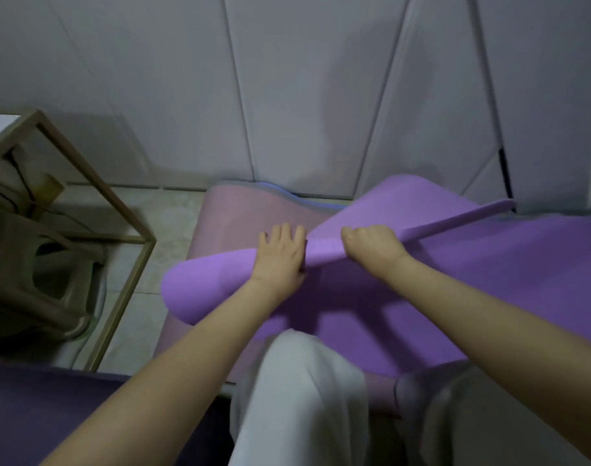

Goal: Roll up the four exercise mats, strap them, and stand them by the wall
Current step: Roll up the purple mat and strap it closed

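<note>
A purple exercise mat (489,280) lies on the floor in front of me, its far end folded back toward me into a loose curl. My left hand (280,253) presses flat on the curled end, fingers straight and thumb tucked under its edge. My right hand (371,245) grips the folded edge with curled fingers. Under the purple mat lies a pink mat (240,216), showing at the far left and at the near edge. A thin bluish edge of another mat (280,190) peeks out by the wall.
White panelled wall (287,79) stands just beyond the mats. A gold metal frame (95,183) with a brown plastic stool (42,274) under it is at the left. A dark purple surface (52,408) lies at lower left. My knees in light trousers (297,381) are over the mat.
</note>
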`<action>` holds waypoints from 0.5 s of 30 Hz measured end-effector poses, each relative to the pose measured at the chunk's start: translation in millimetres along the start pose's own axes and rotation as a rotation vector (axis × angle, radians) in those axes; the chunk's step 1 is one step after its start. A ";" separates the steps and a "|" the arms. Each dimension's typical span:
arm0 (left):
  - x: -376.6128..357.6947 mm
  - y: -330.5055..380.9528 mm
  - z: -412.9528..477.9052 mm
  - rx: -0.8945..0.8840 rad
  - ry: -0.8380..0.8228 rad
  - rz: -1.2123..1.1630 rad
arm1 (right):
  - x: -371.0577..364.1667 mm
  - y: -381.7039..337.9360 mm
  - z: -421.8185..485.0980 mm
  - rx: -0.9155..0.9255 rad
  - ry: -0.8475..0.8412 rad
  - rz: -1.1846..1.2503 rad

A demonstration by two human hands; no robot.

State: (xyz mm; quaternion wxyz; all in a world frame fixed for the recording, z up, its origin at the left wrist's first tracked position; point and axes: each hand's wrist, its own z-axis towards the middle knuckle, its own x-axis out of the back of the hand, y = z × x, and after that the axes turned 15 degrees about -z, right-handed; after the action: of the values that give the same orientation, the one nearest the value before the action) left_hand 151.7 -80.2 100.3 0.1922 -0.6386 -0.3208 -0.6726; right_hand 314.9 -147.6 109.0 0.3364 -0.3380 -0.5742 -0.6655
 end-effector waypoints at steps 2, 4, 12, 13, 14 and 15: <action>4.5 27.1 -5.9 -0.056 0.022 -0.082 | 11.9 -7.6 -15.3 -0.032 0.008 -0.083; 6.8 49.5 -10.6 -0.120 0.024 -0.139 | 34.5 -8.8 -31.4 -0.021 -0.120 -0.130; 27.5 82.5 -13.6 -0.288 0.011 -0.185 | 37.6 35.7 -75.8 -0.014 0.174 -0.094; 33.8 85.6 -10.8 -0.305 0.017 -0.173 | 35.5 43.0 -77.7 -0.054 0.226 -0.162; 39.2 87.7 -8.9 -0.315 0.022 -0.161 | 32.8 49.2 -79.7 -0.085 0.244 -0.196; 43.3 88.7 -7.6 -0.314 0.023 -0.157 | 31.6 55.9 -81.9 -0.112 0.269 -0.226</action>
State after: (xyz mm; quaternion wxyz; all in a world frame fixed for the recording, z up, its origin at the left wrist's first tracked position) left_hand 200.7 -142.7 159.5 0.0407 -0.6260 -0.2584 -0.7346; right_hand 339.2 -237.1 156.2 0.3137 -0.1977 -0.5204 -0.7692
